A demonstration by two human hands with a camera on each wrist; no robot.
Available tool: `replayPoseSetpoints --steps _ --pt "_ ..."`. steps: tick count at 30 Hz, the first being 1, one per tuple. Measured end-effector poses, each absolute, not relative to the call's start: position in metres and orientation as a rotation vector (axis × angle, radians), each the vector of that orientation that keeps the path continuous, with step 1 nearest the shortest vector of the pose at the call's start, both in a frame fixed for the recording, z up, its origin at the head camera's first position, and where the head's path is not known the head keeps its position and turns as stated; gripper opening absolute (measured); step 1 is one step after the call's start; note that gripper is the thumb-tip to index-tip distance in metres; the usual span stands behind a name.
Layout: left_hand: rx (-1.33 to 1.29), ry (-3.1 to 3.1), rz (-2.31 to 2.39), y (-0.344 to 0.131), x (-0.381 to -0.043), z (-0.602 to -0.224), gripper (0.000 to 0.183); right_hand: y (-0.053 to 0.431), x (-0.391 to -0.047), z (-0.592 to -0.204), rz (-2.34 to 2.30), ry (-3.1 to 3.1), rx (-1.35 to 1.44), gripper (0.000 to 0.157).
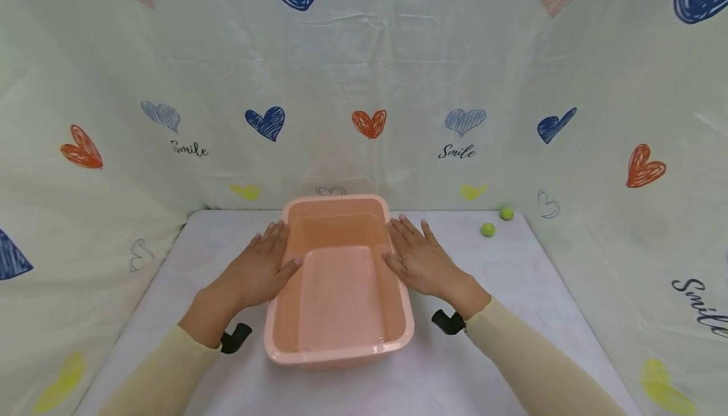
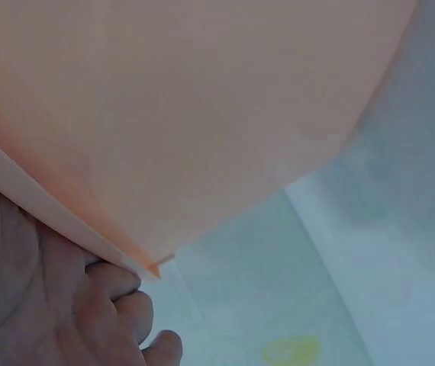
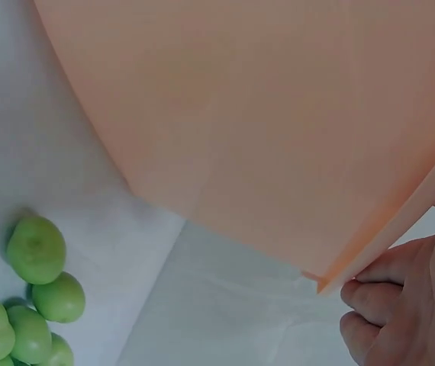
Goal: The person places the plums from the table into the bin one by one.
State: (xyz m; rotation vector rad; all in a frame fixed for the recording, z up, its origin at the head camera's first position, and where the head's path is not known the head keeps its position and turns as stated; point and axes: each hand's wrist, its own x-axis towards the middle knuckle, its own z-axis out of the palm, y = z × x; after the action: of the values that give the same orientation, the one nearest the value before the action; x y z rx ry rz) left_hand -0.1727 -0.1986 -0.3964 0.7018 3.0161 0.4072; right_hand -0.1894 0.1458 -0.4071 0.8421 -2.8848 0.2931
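A pink, rectangular plastic basin [image 1: 341, 296] stands in the middle of the head view, its inside bare. My left hand [image 1: 258, 264] holds its left rim, with the thumb over the edge and the fingers stretched along the outside. On the opposite rim, my right hand [image 1: 423, 258] does likewise. Close up in the left wrist view, the fingers [image 2: 130, 305] lie against the rim, below the basin's outer wall [image 2: 187, 114]. Several green round fruits [image 3: 36, 250] lie on the table past the basin's bottom edge in the right wrist view. Whether the basin touches the table, I cannot tell.
Two green fruits [image 1: 488, 229] are at the table's back right corner in the head view. A white-covered table [image 1: 483, 365] reaches back to a hanging sheet [image 1: 409, 74] printed with hearts, which also encloses both sides.
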Motion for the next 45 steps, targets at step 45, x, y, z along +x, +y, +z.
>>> replayPoseSetpoints --steps 45 --pt "0.708 3.108 0.304 -0.187 -0.154 -0.4 0.07 0.292 -0.204 -0.477 0.024 -2.528 0.659 0.049"
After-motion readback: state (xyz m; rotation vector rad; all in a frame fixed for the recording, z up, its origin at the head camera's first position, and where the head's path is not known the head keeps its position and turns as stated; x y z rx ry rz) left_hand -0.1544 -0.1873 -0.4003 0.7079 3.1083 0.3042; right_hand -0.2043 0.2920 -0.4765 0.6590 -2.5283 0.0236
